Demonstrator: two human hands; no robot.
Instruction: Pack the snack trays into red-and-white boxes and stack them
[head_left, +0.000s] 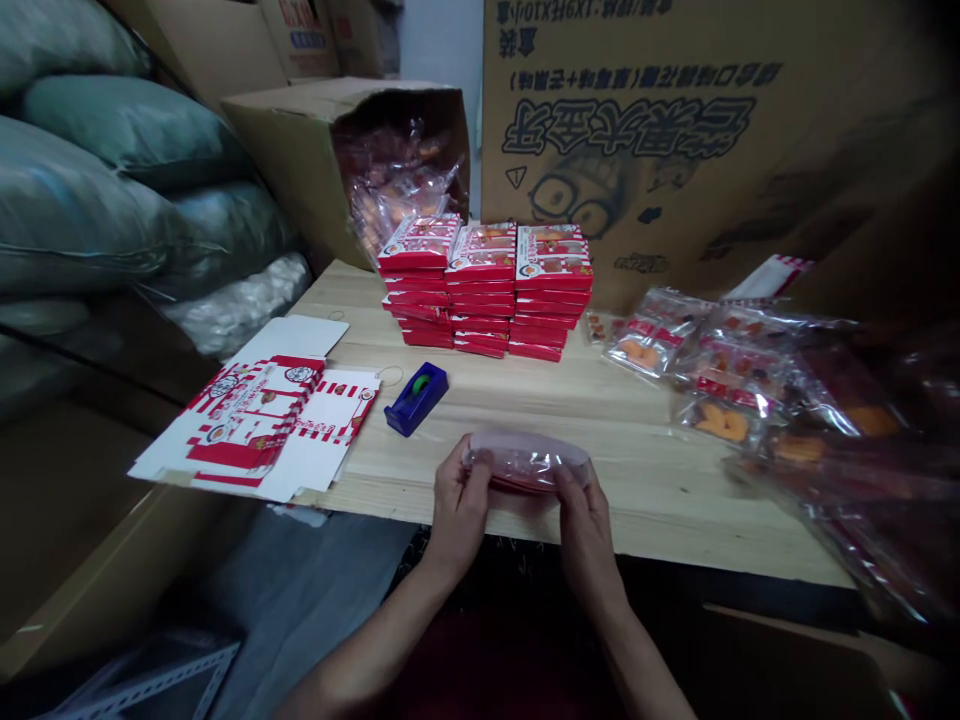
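Both of my hands grip a small carton at the table's front edge. A pale flap and a shiny clear film show on its upper side, with red below; the rest is hidden by its tilt. My left hand closes around the left end, thumb on top. At the right end, my right hand does the same. A blue tape dispenser with a green core stands beyond my left hand. Stacks of red-and-white windowed cartons rise further back.
Flat printed carton sheets lie at the table's left. Clear bags with orange pieces are heaped on the right. An open cardboard box of plastic packets stands behind, near a large printed box. Sacks are piled left.
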